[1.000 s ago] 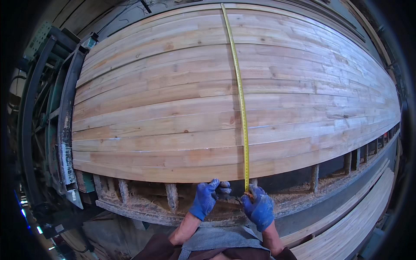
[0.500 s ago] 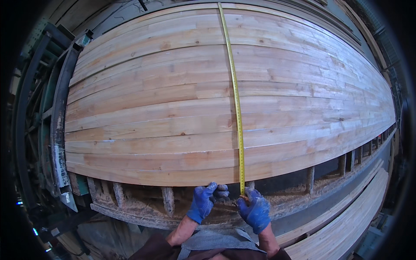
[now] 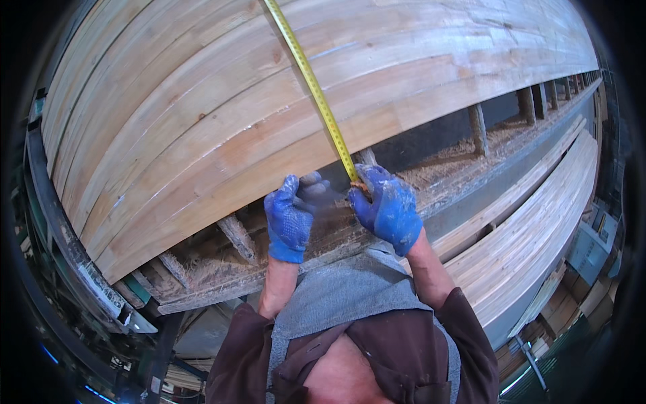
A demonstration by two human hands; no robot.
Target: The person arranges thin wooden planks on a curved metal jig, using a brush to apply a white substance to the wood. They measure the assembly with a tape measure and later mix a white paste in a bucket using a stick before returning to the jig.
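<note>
— At the near edge of the wide panel (image 3: 222, 128) of glued wooden boards, what have the hands got hold of?

— A yellow measuring tape (image 3: 311, 84). It runs as a thin, flat strip across the pale, smooth planks from the top of the view down to the panel's lower edge. The right hand (image 3: 387, 209), in a blue rubber-coated glove with a dimpled palm, is closed around the tape's near end, fingers pinched on it just below the board edge.

— And the left?

— The left hand (image 3: 291, 217), in the same kind of glove, sits just beside the right, fingers curled. Whether it grips the tape or a case, I cannot tell; that spot is blurred.

— What lies under the panel?

— Rough wooden slats (image 3: 237, 236) dusted with sawdust, on a dark metal frame (image 3: 74, 256). To the right, a lower stack of long pale planks (image 3: 538, 222) curves away.
</note>
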